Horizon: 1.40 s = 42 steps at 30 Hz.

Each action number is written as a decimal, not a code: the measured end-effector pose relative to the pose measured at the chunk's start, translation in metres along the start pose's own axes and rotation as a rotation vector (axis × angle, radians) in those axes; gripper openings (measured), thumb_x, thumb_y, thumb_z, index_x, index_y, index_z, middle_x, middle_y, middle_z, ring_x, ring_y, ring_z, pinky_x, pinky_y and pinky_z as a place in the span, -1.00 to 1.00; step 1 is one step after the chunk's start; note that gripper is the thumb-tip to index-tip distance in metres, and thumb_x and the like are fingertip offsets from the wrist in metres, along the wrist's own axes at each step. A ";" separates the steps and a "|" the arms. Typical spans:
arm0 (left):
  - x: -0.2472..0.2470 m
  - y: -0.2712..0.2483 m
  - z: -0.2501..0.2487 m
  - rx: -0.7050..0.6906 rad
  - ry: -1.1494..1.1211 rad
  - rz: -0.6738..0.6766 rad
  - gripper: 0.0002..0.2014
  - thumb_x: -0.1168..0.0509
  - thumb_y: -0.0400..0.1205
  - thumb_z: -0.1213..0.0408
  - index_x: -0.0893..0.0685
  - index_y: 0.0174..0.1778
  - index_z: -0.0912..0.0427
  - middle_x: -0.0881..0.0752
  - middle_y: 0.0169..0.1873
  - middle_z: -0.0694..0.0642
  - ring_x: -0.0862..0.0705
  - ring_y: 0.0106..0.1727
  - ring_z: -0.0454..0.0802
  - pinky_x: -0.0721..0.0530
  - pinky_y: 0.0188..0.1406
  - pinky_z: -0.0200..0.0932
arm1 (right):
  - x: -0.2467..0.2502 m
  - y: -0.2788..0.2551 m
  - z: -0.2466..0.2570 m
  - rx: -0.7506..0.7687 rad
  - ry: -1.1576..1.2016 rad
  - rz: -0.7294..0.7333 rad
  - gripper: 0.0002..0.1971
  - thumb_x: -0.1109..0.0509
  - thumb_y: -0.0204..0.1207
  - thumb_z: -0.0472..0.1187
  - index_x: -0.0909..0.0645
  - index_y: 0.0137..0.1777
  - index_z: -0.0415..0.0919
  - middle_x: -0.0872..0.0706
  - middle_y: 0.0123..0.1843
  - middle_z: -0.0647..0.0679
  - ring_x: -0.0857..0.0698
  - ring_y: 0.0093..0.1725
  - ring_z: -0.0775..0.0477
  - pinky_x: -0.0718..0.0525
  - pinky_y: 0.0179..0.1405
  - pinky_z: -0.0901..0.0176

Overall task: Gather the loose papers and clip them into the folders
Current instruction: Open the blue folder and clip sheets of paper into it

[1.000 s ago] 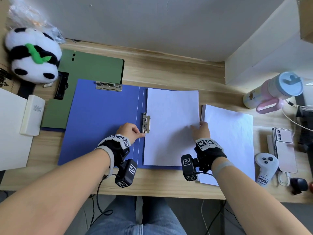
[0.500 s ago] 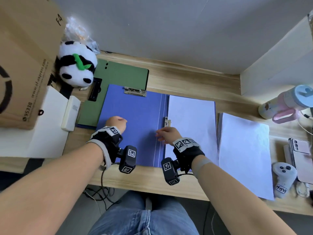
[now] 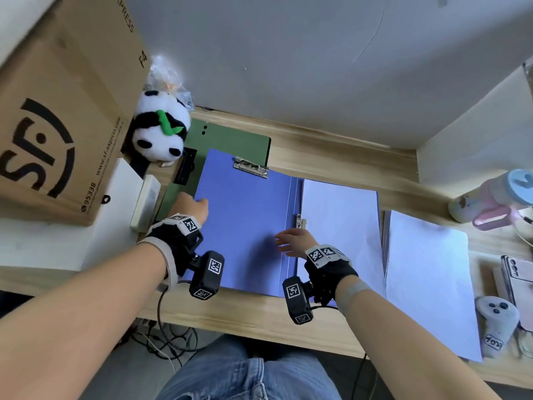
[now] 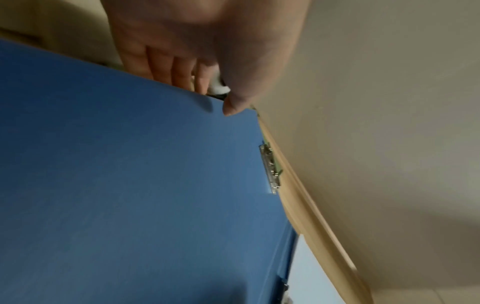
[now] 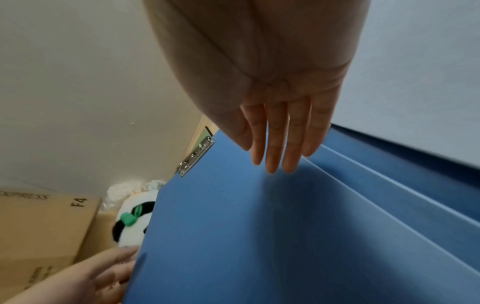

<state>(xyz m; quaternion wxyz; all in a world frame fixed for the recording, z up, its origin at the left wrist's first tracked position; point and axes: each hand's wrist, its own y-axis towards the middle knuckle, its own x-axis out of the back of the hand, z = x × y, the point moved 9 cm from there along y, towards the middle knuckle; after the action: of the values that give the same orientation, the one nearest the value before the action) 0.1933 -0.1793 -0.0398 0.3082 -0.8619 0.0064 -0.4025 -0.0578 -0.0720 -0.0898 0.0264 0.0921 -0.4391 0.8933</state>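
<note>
A blue folder [image 3: 245, 226] lies open on the desk, with a metal clip [image 3: 251, 167] at the top of its left cover. White paper [image 3: 340, 226] lies on its right half, beside the side clip [image 3: 298, 220]. My left hand [image 3: 196, 204] pinches the left cover's outer edge, thumb [image 4: 233, 107] on top and fingers under the edge. My right hand [image 3: 284, 241] is held flat with straight fingers [image 5: 275, 144] just over the cover near the spine, holding nothing. A stack of loose paper [image 3: 427, 284] lies right of the folder. A green folder [image 3: 230, 140] lies partly under the blue one.
A cardboard box [image 3: 57, 125] and a panda plush [image 3: 161, 131] stand at the left, with a small white box [image 3: 145, 202] near my left hand. A pink bottle [image 3: 496, 197], a phone [image 3: 519, 278] and a controller [image 3: 496, 316] crowd the right end.
My left hand went from the side clip across the cover to its left edge and took hold of it. My right hand left the paper's right edge and came over the spine.
</note>
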 end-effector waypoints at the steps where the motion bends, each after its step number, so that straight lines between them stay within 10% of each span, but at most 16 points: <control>1: 0.007 -0.005 -0.020 -0.070 0.039 0.001 -0.74 -0.12 0.62 0.22 -0.33 -0.34 0.27 -0.41 -0.41 0.18 -0.41 -0.41 0.14 -0.45 -0.32 -0.05 | 0.006 -0.006 0.007 0.021 0.008 -0.001 -0.74 -0.24 0.61 -0.30 -0.54 -0.33 -0.14 -0.61 -0.33 -0.05 -0.60 -0.64 0.23 -0.46 -0.50 0.38; 7: 0.009 -0.054 -0.133 -0.324 0.267 0.128 -0.56 0.00 0.68 -0.01 -0.32 -0.46 0.20 -0.50 -0.39 0.20 -0.54 -0.28 0.21 -0.45 -0.20 -0.14 | 0.054 -0.050 0.048 0.141 0.117 -0.021 -0.86 -0.26 0.61 -0.27 -0.59 -0.16 -0.18 -0.66 -0.24 -0.04 -0.62 -0.33 0.03 -0.51 -0.33 0.31; 11: -0.017 -0.102 -0.186 -0.349 0.112 0.354 -0.50 0.07 0.70 -0.11 -0.47 0.02 0.31 -0.53 -0.38 0.22 -0.75 -0.30 0.33 -0.74 -0.14 0.00 | 0.098 -0.089 0.071 0.231 0.156 -0.036 -0.79 -0.21 0.64 -0.17 -0.63 0.08 -0.22 -0.73 -0.03 -0.09 -0.70 -0.10 -0.11 -0.65 -0.03 0.17; 14: -0.048 -0.136 -0.209 -0.354 0.016 0.547 -0.44 0.10 0.70 -0.16 -0.55 0.09 0.28 -0.69 -0.22 0.30 -0.73 -0.45 0.11 -0.73 -0.36 -0.18 | 0.133 -0.113 0.072 0.259 0.220 -0.028 -0.64 -0.18 0.66 -0.04 -0.61 0.24 -0.27 -0.75 0.12 -0.12 -0.73 0.06 -0.17 -0.69 0.11 0.04; 17: -0.084 -0.155 -0.218 -0.372 -0.103 0.714 -0.46 0.14 0.72 -0.14 -0.58 0.04 0.22 -0.69 -0.05 0.29 -0.72 -0.31 0.12 -0.70 -0.18 -0.16 | 0.165 -0.126 0.062 0.242 0.255 -0.036 -0.57 -0.16 0.64 0.06 -0.62 0.23 -0.26 -0.77 0.14 -0.14 -0.76 0.11 -0.20 -0.74 0.08 -0.02; 24: -0.143 -0.126 -0.168 -0.216 -0.125 0.572 -0.65 -0.02 0.70 0.09 -0.58 -0.30 0.12 -0.61 -0.33 0.05 -0.54 -0.42 -0.05 -0.44 -0.39 -0.27 | 0.220 -0.101 -0.009 0.046 0.220 -0.157 -0.59 -0.25 0.61 -0.03 -0.61 0.29 -0.33 -0.74 0.21 -0.24 -0.70 0.02 -0.16 -0.66 0.07 0.07; 29: -0.171 -0.104 -0.111 -0.063 0.000 0.490 -0.84 -0.11 0.65 0.28 -0.54 -0.18 0.23 -0.53 -0.44 0.09 -0.53 -0.27 0.12 -0.40 -0.38 -0.23 | 0.234 -0.070 -0.067 -0.150 0.196 -0.280 -0.84 -0.20 0.62 -0.25 -0.53 0.09 -0.29 -0.61 -0.03 -0.19 -0.58 0.00 -0.20 -0.56 -0.22 0.19; 34: -0.191 -0.093 -0.062 0.102 -0.003 0.530 -0.77 -0.16 0.53 0.26 -0.35 -0.43 0.21 -0.35 -0.76 0.07 -0.33 -0.68 0.03 -0.24 -0.53 -0.30 | 0.226 -0.044 -0.098 -0.231 0.134 -0.320 -0.73 -0.20 0.60 -0.30 -0.54 0.26 -0.28 -0.55 -0.26 -0.11 -0.54 -0.10 -0.18 -0.55 -0.04 0.05; 37: -0.197 -0.092 -0.050 0.172 -0.058 0.503 -0.71 -0.18 0.61 0.29 -0.33 -0.44 0.19 -0.39 -0.53 0.10 -0.35 -0.55 -0.01 -0.29 -0.51 -0.27 | 0.224 -0.025 -0.109 -0.236 0.071 -0.348 -0.65 -0.25 0.56 -0.26 -0.55 0.31 -0.37 -0.58 -0.06 -0.22 -0.52 0.02 -0.19 -0.54 0.28 -0.08; 42: -0.212 -0.091 -0.040 0.227 -0.124 0.627 -0.79 -0.30 0.63 0.25 -0.63 0.03 0.34 -0.70 0.03 0.21 -0.65 0.03 0.14 -0.58 0.09 -0.09 | 0.221 -0.016 -0.116 -0.281 0.134 -0.353 -0.79 -0.27 0.57 -0.22 -0.53 0.12 -0.31 -0.55 -0.13 -0.20 -0.49 -0.05 -0.21 -0.43 0.02 0.03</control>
<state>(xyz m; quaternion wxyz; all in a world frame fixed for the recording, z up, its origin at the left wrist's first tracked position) 0.0002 -0.0722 -0.1181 0.5107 -0.8011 0.2077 -0.2329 -0.2887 0.0219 -0.1055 0.2237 0.1032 -0.5334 0.8092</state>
